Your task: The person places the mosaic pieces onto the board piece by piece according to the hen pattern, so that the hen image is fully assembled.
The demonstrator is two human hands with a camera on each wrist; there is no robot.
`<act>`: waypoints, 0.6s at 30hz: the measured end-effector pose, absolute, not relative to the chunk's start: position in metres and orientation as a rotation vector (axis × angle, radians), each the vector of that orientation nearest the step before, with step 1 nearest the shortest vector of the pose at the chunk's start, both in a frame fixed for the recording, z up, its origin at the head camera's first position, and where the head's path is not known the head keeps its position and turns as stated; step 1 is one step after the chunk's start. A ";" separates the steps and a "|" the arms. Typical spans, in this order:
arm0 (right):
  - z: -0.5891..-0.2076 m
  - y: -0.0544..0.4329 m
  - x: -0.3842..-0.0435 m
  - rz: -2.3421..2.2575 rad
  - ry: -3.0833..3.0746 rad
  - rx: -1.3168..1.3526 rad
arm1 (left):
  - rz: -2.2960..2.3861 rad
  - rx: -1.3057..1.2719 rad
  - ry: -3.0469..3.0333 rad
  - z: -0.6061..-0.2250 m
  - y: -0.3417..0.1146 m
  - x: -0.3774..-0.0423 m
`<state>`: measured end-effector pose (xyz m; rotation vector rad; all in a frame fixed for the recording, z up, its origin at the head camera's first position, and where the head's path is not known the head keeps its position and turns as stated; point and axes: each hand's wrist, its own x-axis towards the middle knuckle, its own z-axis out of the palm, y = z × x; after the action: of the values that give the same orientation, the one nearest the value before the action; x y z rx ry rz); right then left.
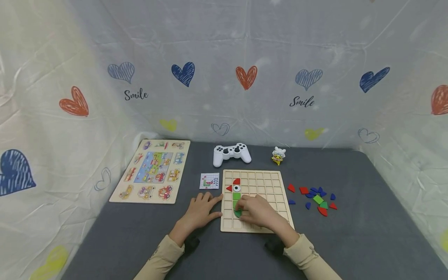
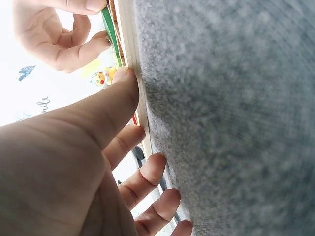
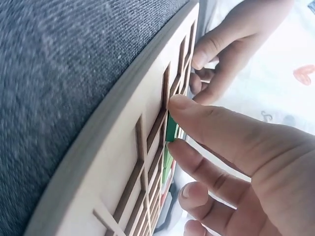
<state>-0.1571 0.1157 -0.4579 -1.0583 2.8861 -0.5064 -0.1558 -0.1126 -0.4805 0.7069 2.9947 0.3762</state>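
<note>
Beige sleeves (image 1: 164, 251) reach in from the bottom edge, leading to a person's 2 hands over a dark grey tabletop (image 1: 350, 241). Left hand (image 1: 199, 212): fingers spread and fairly straight, thumb and forefinger touching the left edge of a pale wooden grid board (image 1: 267, 182). Right hand (image 1: 257, 210): thumb and forefinger close together, pinching a dark green piece (image 1: 237, 213) with a curved edge. That piece is at the board's grid, just below 2 light green squares (image 1: 236, 196); whether it sits fully in its cell cannot be told. It looks thin, stiff and light, probably smooth enough to slip, and hardly fragile; its opposite edges seem the best place to hold it.

Above the squares are a round eye piece (image 1: 236, 188) and 2 red pieces (image 1: 237, 181). Loose coloured pieces (image 1: 318, 199) lie right of the board. Beyond it are a white game controller (image 1: 231, 154) and a small figurine (image 1: 278, 155); to its left, a pattern card (image 1: 209, 181) and a vehicle puzzle (image 1: 150, 201).
</note>
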 end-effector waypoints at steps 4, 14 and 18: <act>-0.458 0.116 -0.157 -0.527 2.884 -1.056 | 0.386 0.702 2.988 -0.480 -0.112 -0.156; -0.456 0.116 -0.157 -0.521 2.887 -1.078 | 0.384 0.703 2.986 -0.479 -0.112 -0.156; -0.455 0.117 -0.156 -0.481 2.893 -1.094 | 0.387 0.710 2.985 -0.480 -0.113 -0.156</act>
<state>-0.1562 0.1172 -0.4547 -1.0941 2.8927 -0.4812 -0.1558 -0.1128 -0.4796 0.7096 2.9852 0.3866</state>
